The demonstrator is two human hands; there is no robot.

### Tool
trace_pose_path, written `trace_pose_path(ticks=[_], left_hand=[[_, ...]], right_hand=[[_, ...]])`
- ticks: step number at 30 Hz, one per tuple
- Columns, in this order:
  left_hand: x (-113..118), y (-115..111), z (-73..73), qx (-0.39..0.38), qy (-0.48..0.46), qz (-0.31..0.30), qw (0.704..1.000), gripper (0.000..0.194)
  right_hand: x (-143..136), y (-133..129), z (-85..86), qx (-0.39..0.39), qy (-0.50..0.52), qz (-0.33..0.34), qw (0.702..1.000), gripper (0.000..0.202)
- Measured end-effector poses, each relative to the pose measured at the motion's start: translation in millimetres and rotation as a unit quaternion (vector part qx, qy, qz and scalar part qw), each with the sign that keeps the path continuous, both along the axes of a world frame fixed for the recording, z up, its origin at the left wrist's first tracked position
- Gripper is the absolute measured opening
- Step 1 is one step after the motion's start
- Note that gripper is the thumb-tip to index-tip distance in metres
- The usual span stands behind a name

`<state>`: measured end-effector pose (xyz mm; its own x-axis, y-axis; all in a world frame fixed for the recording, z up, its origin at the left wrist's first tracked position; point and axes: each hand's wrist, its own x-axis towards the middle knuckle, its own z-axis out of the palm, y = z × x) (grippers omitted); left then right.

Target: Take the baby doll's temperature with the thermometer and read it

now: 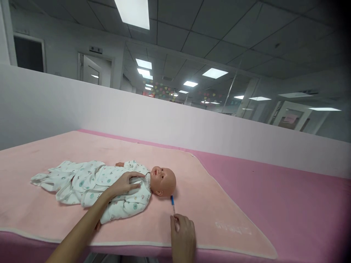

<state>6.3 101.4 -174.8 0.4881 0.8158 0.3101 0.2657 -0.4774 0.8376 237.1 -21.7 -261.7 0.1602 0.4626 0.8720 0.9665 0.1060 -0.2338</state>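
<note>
A bald baby doll (163, 181) lies on its back in a white printed outfit (93, 179), its head to the right. My left hand (124, 183) rests on the doll's chest near the collar, thumb and fingers apart. Between the thumb and fingers of my right hand (183, 232) is a slim rod with a blue end (172, 201), like a thermometer; its exact kind is too small to tell. The blue end points away from me, close beside the doll's head, and my hand hides its lower part.
Under the doll a peach-coloured blanket (211, 204) with a pale edge covers much of the pink padded surface (287, 204). A low white wall (153, 124) runs along the back, with glass above it. Doors and ceiling lights show beyond.
</note>
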Motion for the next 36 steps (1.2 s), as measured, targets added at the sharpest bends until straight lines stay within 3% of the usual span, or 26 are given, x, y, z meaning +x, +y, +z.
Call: trace_pose_path(ticks=[3,5,8,13,18,21,24,27,32,36], left_hand=[[1,2,-2.2,-0.006,-0.014,0.029,0.999,0.032],[2,4,-4.4,0.001,-0.024,0.037,0.999,0.029],[3,5,-8.1,0.024,-0.045,0.037,0.998,0.027],[5,9,-8.7,0.038,-0.052,0.039,0.997,0.02],[1,20,10.5,-0.027,0.016,-0.095,0.995,0.025],[-5,28,21.8,-0.088,0.052,-0.162,0.981,0.027],[-7,36,22.2,-0.101,0.067,-0.185,0.975,0.027],[-5,41,12.4,-0.08,0.065,-0.154,0.983,0.027],[-1,42,-5.2,-0.041,0.019,-0.036,0.998,0.027],[-1,40,-7.6,-0.046,-0.004,-0.018,0.999,0.026]], right_hand=[[-28,26,35.7,-0.023,0.019,0.052,0.998,0.019],[-53,52,60.1,-0.038,0.011,0.133,0.99,0.019],[-89,89,78.4,-0.05,-0.005,0.21,0.977,0.02],[-109,110,61.2,-0.072,0.025,0.253,0.964,0.026],[-106,106,47.1,-0.061,0.11,0.332,0.935,0.041],[-107,110,44.8,-0.059,0.15,0.333,0.929,0.042],[-109,114,42.1,-0.056,0.176,0.316,0.931,0.039],[-111,115,39.4,-0.056,0.196,0.307,0.929,0.037],[-111,113,39.4,-0.06,0.214,0.309,0.925,0.034],[-111,113,41.9,-0.055,0.224,0.322,0.918,0.027]])
